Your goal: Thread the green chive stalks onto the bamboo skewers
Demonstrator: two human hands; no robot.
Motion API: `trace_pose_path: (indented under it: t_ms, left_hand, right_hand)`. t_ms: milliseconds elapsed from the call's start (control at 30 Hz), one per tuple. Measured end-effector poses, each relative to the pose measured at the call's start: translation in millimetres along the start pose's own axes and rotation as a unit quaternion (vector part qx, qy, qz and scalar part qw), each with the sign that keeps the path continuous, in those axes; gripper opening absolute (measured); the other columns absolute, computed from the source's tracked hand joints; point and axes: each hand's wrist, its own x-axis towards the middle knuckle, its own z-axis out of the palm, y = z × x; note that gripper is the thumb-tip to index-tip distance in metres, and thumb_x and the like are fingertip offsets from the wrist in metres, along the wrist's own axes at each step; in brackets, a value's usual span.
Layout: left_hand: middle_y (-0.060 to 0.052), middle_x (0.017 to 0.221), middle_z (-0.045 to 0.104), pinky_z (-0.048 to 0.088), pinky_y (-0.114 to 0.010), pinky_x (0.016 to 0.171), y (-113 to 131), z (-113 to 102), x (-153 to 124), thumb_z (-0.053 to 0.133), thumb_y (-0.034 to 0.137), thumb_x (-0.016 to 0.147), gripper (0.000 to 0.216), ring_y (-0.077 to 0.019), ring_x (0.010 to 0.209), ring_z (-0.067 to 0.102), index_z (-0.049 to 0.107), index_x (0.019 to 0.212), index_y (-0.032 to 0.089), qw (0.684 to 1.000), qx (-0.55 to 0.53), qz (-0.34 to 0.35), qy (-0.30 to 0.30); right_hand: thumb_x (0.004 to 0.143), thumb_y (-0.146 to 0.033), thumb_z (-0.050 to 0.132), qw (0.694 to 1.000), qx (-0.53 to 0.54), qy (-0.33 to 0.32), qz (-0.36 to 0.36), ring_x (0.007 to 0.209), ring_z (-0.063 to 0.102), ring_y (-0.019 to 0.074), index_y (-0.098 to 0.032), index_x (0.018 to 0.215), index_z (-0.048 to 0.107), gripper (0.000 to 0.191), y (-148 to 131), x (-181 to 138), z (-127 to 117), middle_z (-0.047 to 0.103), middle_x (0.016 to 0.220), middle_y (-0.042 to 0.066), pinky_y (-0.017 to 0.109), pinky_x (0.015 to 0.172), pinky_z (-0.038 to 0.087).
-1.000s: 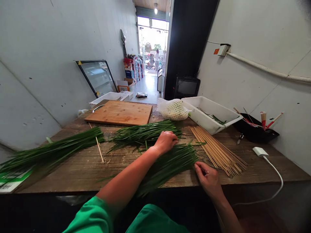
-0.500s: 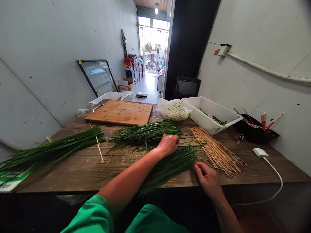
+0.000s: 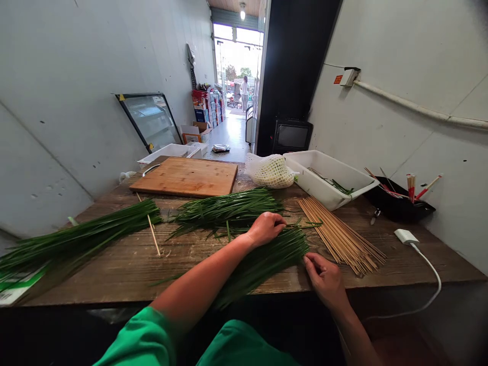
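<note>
A flat bunch of garlic chives (image 3: 263,262) lies before me, its trimmed ends to the right and the other end over the table's front edge. My left hand (image 3: 267,229) reaches across it, closed, fingertips pinched by the bunch's far edge. At the near right corner of the trimmed ends, my right hand (image 3: 324,274) is closed with thumb and forefinger together. What either pinch holds is too small to make out. Just beyond lies a second pile of garlic chives (image 3: 229,206). Bamboo skewers (image 3: 339,236) lie fanned out to the right of the bunch.
More garlic chives (image 3: 95,229) lie at left, near a single skewer (image 3: 153,231). Behind are a wooden cutting board (image 3: 186,175), something in a foam net (image 3: 272,171) and a white bin (image 3: 324,175). A black tray (image 3: 400,206) and white plug (image 3: 406,236) are at right.
My left hand has shifted slightly to the right, its fingertips now reaching farther out past the bunch's far edge. My right hand stays by the trimmed ends. The view has moved slightly.
</note>
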Motion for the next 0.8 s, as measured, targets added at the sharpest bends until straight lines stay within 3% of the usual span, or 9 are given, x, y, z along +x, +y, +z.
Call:
trace_pose_path:
  t_ms: [400,800]
  left_hand:
    - [-0.003,0.075,0.072,0.044,-0.021,0.064,5.6,2.1,-3.8,0.053,0.020,0.076,0.023,-0.0129,0.065,0.061,0.074,0.083,0.015,0.999,-0.012,0.006,0.032]
    - [-0.003,0.091,0.073,0.047,-0.021,0.078,5.2,2.9,-4.4,0.055,0.016,0.078,0.022,-0.0148,0.085,0.066,0.073,0.090,0.018,0.999,-0.003,0.032,0.014]
  right_hand:
    - [0.088,-0.036,0.047,1.000,0.003,-0.004,-0.001,0.066,0.063,0.0167,-0.017,0.085,0.064,0.026,3.0,0.1,1.7,0.067,0.073,0.005,0.023,0.055,0.047]
    - [0.089,-0.035,0.046,1.000,-0.011,-0.003,-0.010,0.066,0.064,0.0161,-0.017,0.085,0.064,0.026,-1.1,1.6,-0.2,0.068,0.073,0.004,0.023,0.060,0.048]
